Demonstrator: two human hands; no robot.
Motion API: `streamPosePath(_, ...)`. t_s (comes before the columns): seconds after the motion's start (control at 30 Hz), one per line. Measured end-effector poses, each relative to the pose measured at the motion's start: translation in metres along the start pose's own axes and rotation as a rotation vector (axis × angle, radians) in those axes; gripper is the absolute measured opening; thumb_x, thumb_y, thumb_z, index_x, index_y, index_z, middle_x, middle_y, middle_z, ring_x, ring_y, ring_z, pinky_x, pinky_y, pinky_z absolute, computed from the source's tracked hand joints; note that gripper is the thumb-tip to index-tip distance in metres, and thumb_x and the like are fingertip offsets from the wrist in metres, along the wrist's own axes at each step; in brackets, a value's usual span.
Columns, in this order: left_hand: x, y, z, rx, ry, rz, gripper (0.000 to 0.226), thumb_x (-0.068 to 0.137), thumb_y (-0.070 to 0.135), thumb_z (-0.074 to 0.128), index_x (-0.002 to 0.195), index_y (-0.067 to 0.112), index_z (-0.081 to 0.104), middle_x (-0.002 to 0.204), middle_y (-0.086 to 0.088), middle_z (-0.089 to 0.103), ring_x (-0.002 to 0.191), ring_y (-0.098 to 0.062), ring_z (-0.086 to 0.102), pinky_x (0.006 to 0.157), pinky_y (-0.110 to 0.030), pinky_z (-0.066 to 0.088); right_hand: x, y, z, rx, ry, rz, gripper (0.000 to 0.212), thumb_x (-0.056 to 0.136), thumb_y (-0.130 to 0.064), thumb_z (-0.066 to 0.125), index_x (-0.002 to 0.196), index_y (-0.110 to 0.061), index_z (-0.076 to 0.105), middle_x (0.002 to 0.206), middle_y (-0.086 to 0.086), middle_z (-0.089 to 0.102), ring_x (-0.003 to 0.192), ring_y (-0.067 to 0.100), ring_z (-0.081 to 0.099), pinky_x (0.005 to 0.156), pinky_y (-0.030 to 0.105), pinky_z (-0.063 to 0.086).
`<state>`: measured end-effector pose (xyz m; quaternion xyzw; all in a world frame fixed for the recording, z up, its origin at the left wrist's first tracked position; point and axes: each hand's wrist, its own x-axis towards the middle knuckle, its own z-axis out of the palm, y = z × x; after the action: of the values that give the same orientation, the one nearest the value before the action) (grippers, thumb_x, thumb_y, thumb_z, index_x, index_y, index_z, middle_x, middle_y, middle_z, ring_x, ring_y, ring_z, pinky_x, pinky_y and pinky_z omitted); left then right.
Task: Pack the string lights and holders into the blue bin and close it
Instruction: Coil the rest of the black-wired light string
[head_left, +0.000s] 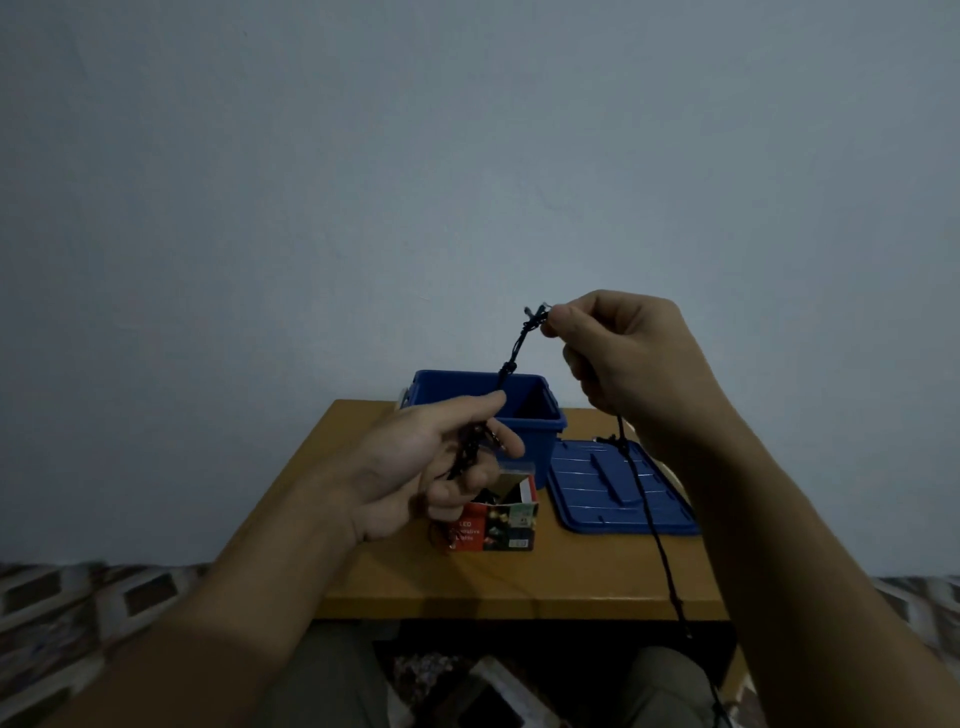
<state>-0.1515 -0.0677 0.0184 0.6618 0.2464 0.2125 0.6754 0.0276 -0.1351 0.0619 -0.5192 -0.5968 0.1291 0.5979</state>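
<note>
You look to be in the coiling step. The string lights (513, 354) are not yet in the blue bin (535, 422), which stands open at the far edge of the table (519, 587). Its lid (597, 499) lies flat at 4 o'clock from it. Your left grip (441, 457) is curled round a small gathered bundle of the cord, just above the printed box (493, 527) that sits at 6 o'clock from the bin. From that bundle a taut span climbs toward 1 o'clock to your right grip (623, 358), which pinches the cord between thumb and forefinger, raised above the bin. Below the right grip the loose remainder hangs toward 5 o'clock, crosses the lid and drops off the table's near edge. As I judge it, your next move is to lay that span onto the left bundle, then draw up more slack without snagging the lid. The holders I cannot make out.
</note>
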Motion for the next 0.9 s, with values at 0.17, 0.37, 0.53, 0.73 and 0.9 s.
streamPosePath(0.17,0.007,-0.004,0.003,0.059,-0.047,-0.062,0.059,0.086,0.065,0.049,0.08,0.009,0.068,0.048,0.003,0.033,0.037,-0.007,0.022,0.042,-0.024,0.014,0.005,-0.001,0.003,0.013,0.053,-0.041,0.026,0.101,-0.023,0.058,0.087,-0.006,0.069,0.053,-0.006,0.052,0.044,0.009,0.038,0.042,0.02,0.032)
streamPosePath(0.37,0.009,-0.008,0.001,0.167,-0.076,-0.122,0.066,0.079,0.079,0.048,0.056,0.018,0.039,0.046,0.003,0.024,0.042,-0.011,0.012,0.048,-0.03,0.004,0.004,0.004,0.003,-0.019,0.086,-0.071,0.024,0.102,-0.022,0.055,0.086,-0.01,0.068,0.055,-0.007,0.053,0.045,0.007,0.04,0.046,0.02,0.033)
streamPosePath(0.53,0.007,-0.008,-0.006,0.105,-0.201,-0.128,0.071,0.08,0.083,0.045,0.059,0.016,0.038,0.044,0.003,0.024,0.042,-0.012,0.009,0.043,-0.026,0.005,0.003,0.007,0.001,-0.006,0.099,-0.072,0.023,0.102,-0.023,0.055,0.086,-0.012,0.068,0.057,-0.006,0.053,0.049,0.009,0.04,0.049,0.024,0.033)
streamPosePath(0.73,0.005,-0.01,-0.011,-0.05,-0.494,-0.114,0.074,0.084,0.08,0.046,0.071,0.007,0.054,0.041,0.003,0.037,0.033,-0.008,0.018,0.038,-0.024,0.011,0.0,0.012,0.003,0.04,0.127,-0.063,0.022,0.102,-0.022,0.056,0.087,-0.012,0.068,0.055,-0.006,0.052,0.044,0.006,0.038,0.042,0.018,0.031)
streamPosePath(0.9,-0.004,-0.001,-0.008,-0.292,-0.752,0.041,0.052,0.098,0.054,0.046,0.072,0.009,0.051,0.044,-0.002,0.03,0.036,-0.012,0.022,0.041,-0.024,0.021,-0.008,0.032,0.007,-0.021,0.083,0.079,0.027,0.101,-0.025,0.056,0.088,-0.006,0.069,0.058,-0.001,0.052,0.045,0.005,0.04,0.041,0.017,0.033)
